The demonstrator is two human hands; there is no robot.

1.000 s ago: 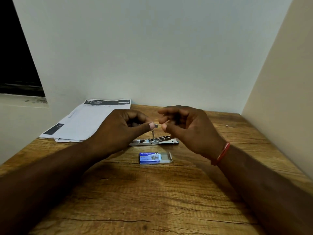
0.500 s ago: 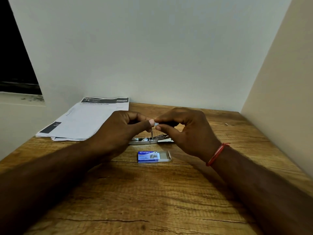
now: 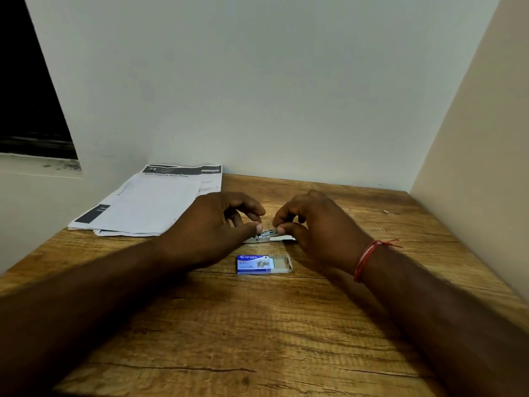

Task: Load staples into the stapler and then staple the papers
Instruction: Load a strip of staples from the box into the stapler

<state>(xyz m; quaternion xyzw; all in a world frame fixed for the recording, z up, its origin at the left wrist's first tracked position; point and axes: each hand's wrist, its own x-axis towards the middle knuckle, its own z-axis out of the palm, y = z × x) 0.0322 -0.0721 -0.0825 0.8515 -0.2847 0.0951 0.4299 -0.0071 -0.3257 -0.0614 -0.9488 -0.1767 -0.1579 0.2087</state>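
One blue staple box (image 3: 264, 264), tray half out, lies nearest on the wooden table (image 3: 257, 339). Just beyond, the left hand (image 3: 211, 224) and right hand (image 3: 317, 227) (red thread (image 3: 365, 260) at its wrist) pinch the opened stapler (image 3: 267, 236), hiding much of it. The papers (image 3: 148, 202) lie far left against the wall.

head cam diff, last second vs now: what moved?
Both hands came down from above the stapler: left hand and right hand now pinch at it, opened on the table. The small strip they held between fingertips is no longer distinguishable. The staple box and papers stayed put.
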